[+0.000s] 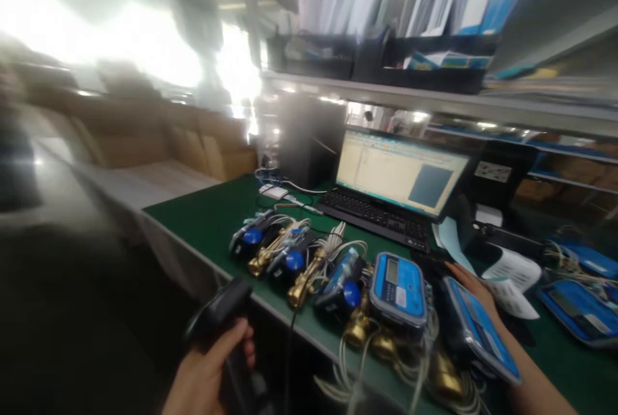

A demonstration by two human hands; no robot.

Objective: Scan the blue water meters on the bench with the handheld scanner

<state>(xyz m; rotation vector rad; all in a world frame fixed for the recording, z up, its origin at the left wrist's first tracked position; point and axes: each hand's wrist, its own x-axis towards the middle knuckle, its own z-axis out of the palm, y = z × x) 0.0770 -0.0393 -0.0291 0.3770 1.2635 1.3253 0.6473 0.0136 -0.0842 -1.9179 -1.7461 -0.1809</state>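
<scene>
My left hand [210,363] is wrapped round the grip of a black handheld barcode scanner [222,312], held off the table's front edge. On the far side of a tilted blue-faced meter [483,325], my right hand [473,286] reaches over the table, fingers stretched out beside a dark patch; part of it is hidden by the meter. Another blue water meter [398,289] with a small display faces up to its left. Further left, several meters [338,280] stand on their sides in a row, with brass pipe fittings [302,289] and coiled pale cables.
A monitor [400,170] and black keyboard [374,215] stand behind the meters on the green table [193,209]. Curled printed paper [514,276] and more blue meters [582,312] lie at the right. A shelf with black bins [434,77] hangs above. Cardboard boxes [226,154] sit at left.
</scene>
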